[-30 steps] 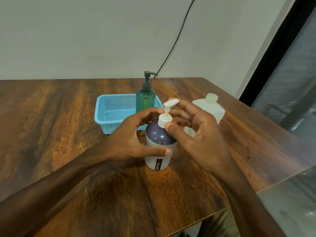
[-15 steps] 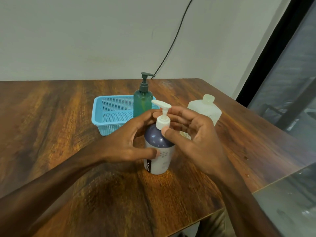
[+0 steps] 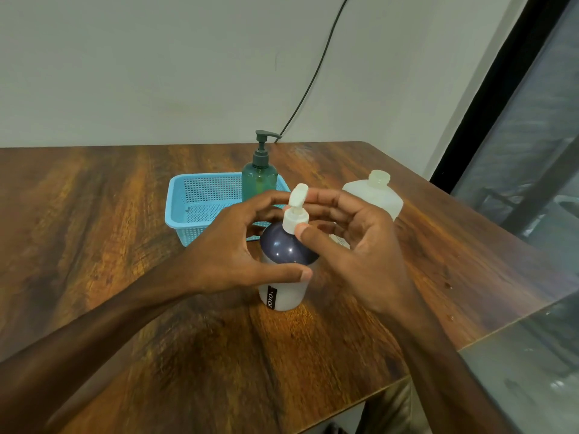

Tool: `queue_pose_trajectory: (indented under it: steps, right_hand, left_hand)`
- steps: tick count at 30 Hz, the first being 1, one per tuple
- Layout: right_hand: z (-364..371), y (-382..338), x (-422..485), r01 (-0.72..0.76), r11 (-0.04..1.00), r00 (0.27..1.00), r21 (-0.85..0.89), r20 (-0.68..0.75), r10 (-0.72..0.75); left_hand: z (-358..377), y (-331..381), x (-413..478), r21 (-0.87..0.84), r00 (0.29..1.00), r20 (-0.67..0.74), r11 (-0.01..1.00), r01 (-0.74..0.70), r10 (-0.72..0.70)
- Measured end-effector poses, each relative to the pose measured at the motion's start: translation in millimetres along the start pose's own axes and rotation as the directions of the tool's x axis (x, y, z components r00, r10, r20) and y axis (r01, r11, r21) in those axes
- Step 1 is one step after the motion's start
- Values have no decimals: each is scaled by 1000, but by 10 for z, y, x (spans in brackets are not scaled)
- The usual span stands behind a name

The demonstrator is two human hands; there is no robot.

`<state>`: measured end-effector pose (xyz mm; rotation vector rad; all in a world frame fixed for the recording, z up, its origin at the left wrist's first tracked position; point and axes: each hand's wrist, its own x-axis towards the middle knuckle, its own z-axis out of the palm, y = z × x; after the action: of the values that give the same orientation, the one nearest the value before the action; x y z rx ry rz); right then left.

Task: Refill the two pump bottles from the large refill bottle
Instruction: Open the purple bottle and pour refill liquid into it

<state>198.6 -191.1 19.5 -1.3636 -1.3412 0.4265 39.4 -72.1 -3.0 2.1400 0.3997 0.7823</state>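
White pump bottle (image 3: 283,274) upright on table (image 3: 94,245), body clasped by left hand (image 3: 232,245) | white pump collar (image 3: 295,220) pinched by right hand (image 3: 354,242) | refill bottle (image 3: 376,195) partly hidden behind right hand | green pump bottle (image 3: 260,180) base obscured at blue basket (image 3: 200,198)

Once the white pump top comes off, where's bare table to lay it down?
Bare wooden table left of the blue plastic basket, and the near strip before the white-and-navy pump bottle. Crowded between the green pump bottle and translucent refill bottle.
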Motion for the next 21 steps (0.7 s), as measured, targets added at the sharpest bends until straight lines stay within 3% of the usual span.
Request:
queue_pose_trajectory:
  steps: [4, 10, 18, 21]
  right_hand:
    - [29, 5, 8, 9, 998, 1000, -67, -3, -9]
    - [61, 15, 42, 21, 998, 990, -56, -141, -29]
    - [79, -15, 14, 7, 994, 1000, -113, -7, -8]
    - [146, -5, 32, 4, 989, 999, -149, -37, -10]
  left_hand:
    - [-24, -52, 19, 7, 1000, -15, 1000, -1, 1]
    - [-40, -55, 18, -18, 1000, 2, 1000, 21, -21]
    - [-43, -60, 14, -2, 1000, 14, 1000, 19, -19]
    - [-47, -9, 4, 2, 999, 10, 1000, 30, -30]
